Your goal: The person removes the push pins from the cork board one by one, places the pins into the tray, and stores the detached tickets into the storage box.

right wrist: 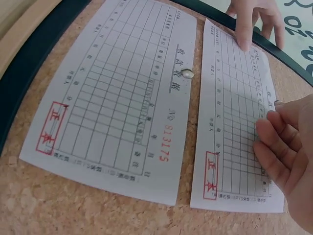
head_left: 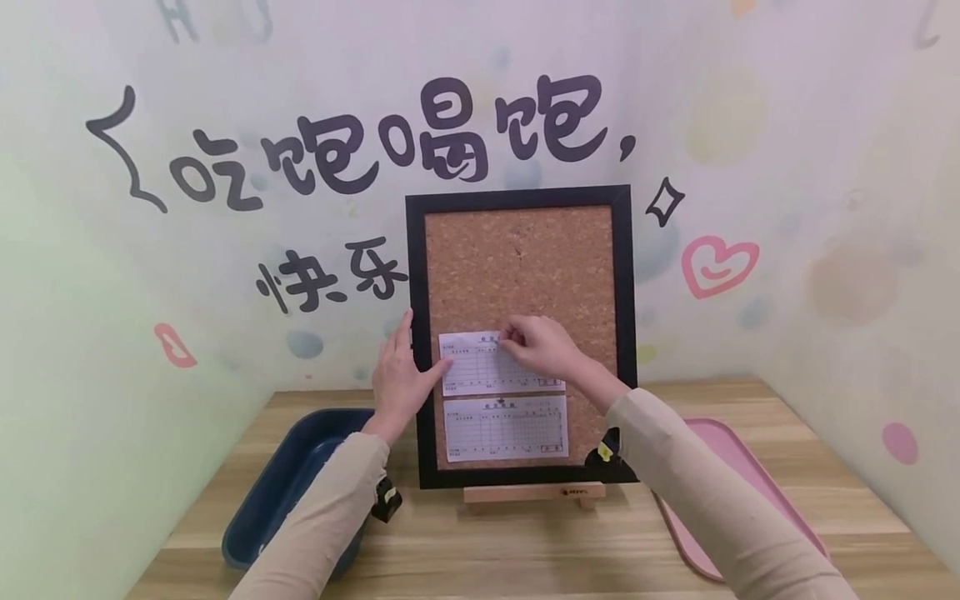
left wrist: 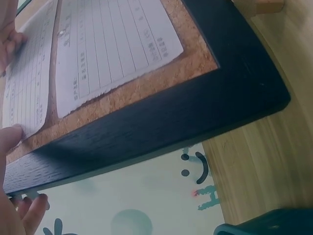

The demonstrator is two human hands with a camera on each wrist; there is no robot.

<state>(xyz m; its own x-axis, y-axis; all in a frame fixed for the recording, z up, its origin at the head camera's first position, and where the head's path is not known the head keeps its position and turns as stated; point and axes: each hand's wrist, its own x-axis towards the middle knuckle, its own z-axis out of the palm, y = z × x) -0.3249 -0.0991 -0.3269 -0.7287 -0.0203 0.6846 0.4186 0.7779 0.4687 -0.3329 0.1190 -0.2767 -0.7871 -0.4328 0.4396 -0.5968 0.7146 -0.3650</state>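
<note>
A black-framed corkboard (head_left: 525, 267) stands upright on a small wooden easel (head_left: 525, 493). Two printed receipt slips lie against its lower part, the upper slip (head_left: 472, 367) just above the lower slip (head_left: 502, 433). A round-headed thumbtack (right wrist: 187, 73) sits at the lower slip's top edge. My left hand (head_left: 401, 379) grips the board's left side, thumb on the upper slip's left edge and fingers behind the frame. At the upper slip's top middle, my right hand (head_left: 543, 346) has its thumb and forefinger pinched on what appears to be a small tack, mostly hidden by the fingertips.
A dark blue tray (head_left: 251, 508) lies on the wooden table (head_left: 442, 558) to the left, partly behind my left sleeve. On the right is a pink tray (head_left: 738, 450), partly covered by my right sleeve. Behind the board rises a wall (head_left: 787, 150) with painted lettering.
</note>
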